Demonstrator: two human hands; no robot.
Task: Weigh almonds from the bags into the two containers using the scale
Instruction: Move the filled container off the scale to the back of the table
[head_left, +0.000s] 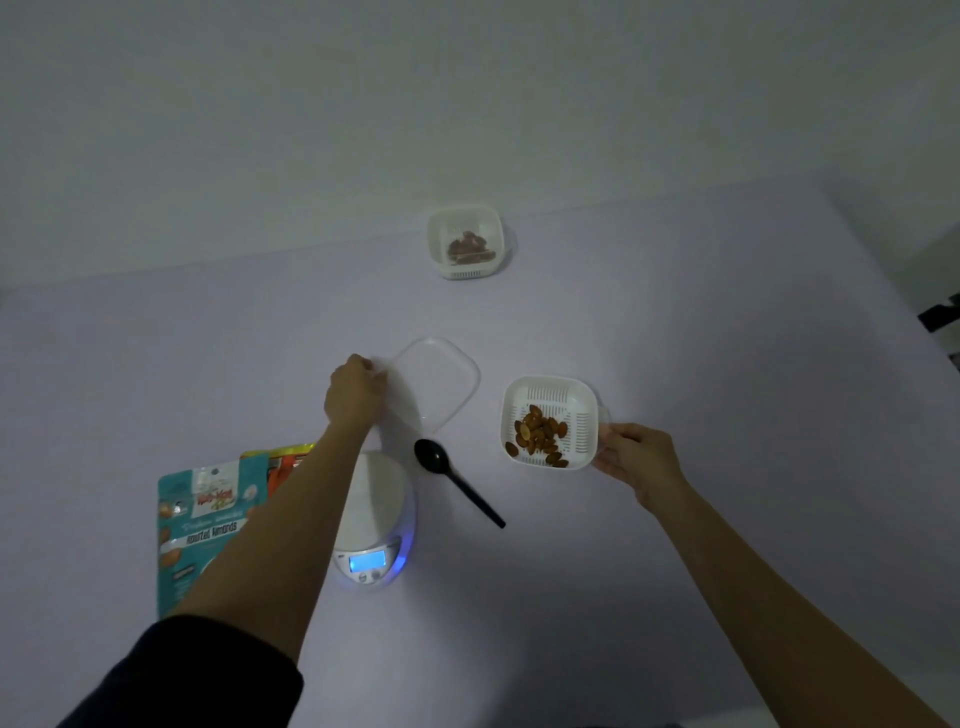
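A table (675, 597) with a pale lavender top fills the lower part of the view. Its far edge meets a plain off-white wall (467, 93). A clear square lid (441, 384) with rounded corners lies flat near the middle of the table, turned so that one corner points toward the near edge. A black spoon (462, 486) lies just beside that corner, bowl toward the lid and handle slanting toward the near right. Whether spoon and lid touch is unclear. Past the table's right edge a dark object (943, 317) shows, cut off by the frame and too dim to identify.
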